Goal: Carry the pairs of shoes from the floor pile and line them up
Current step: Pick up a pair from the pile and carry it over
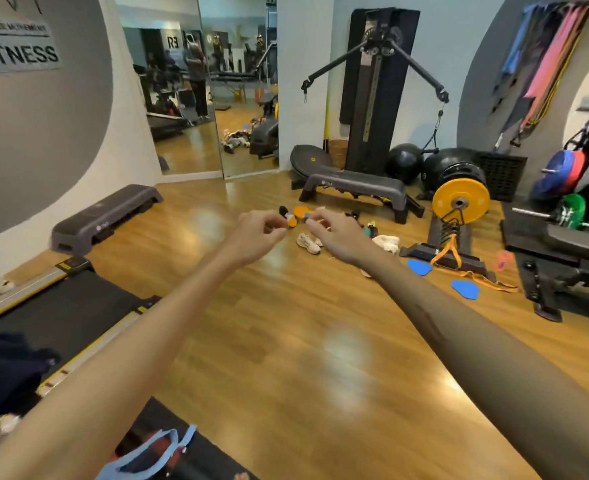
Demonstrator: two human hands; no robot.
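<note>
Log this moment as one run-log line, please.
stage: reaching toward shoe pile | left hand: empty, fingers loosely curled | right hand: empty, fingers loosely curled | shoes: on wooden floor, none lined up in view

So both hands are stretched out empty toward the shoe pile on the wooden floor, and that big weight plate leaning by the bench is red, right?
Not quite: the weight plate is yellow, as the head view shows. The rest holds: both the left hand and right hand reach out empty toward the shoe pile on the wooden floor.
</note>
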